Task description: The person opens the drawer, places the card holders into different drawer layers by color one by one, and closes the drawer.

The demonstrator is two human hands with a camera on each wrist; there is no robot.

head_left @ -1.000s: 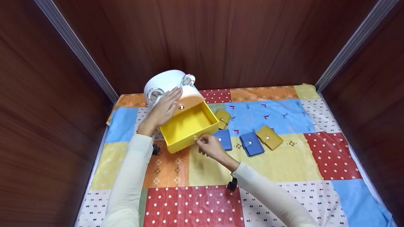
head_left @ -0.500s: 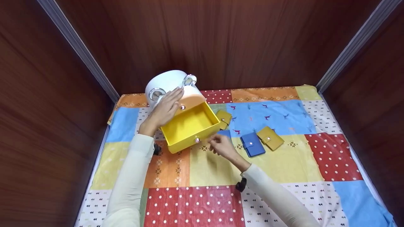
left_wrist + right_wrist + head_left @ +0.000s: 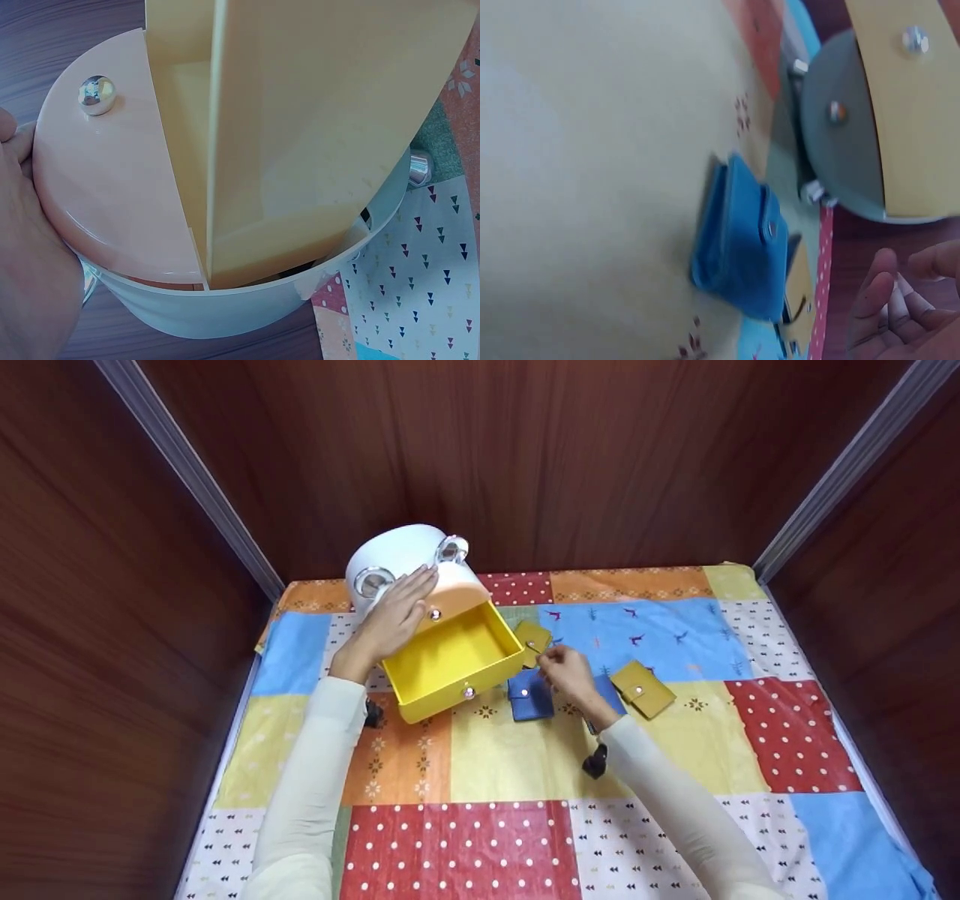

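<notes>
My left hand (image 3: 391, 619) rests with straight fingers on a white rounded drawer box (image 3: 397, 547). In the left wrist view, that hand (image 3: 34, 247) lies against the peach upper drawer front (image 3: 105, 180). Below it, a yellow drawer (image 3: 427, 706) is pulled out, and its visible inside holds nothing. My right hand (image 3: 568, 675) hovers over a blue wallet (image 3: 531, 701) and a mustard wallet (image 3: 531, 635). Loosely bent fingers (image 3: 870, 296) with nothing between them show in the right wrist view, beyond the blue wallet (image 3: 750, 247).
Another blue wallet (image 3: 610, 694), partly behind my right wrist, lies beside a second mustard wallet (image 3: 645, 690). A patchwork cloth (image 3: 510, 765) covers the table. Brown panels (image 3: 600, 457) stand at the back and both sides.
My right hand has let go of the yellow drawer's knob and moved right to above the wallets. The left hand and the drawer stay practically where they were.
</notes>
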